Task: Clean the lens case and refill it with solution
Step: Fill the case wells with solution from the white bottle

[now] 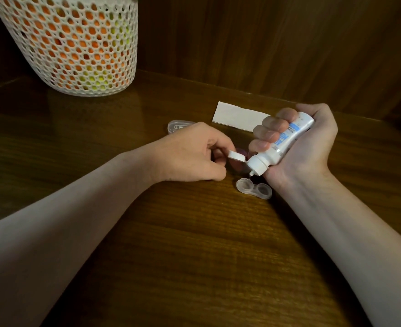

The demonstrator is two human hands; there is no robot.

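solution bottle (281,140) sits tilted in the right hand (305,142), nozzle down just above the left well of the clear lens case (253,188), all fingers (265,133) wrapped round it. the left hand (190,154) pinches the bottle's hinged white cap (236,156), flipped open. the lens case lies open on the wooden desk (194,244). behind the hands lie a folded white tissue (238,115) and a clear plastic box (179,125); a white mesh basket (74,43) stands far left.
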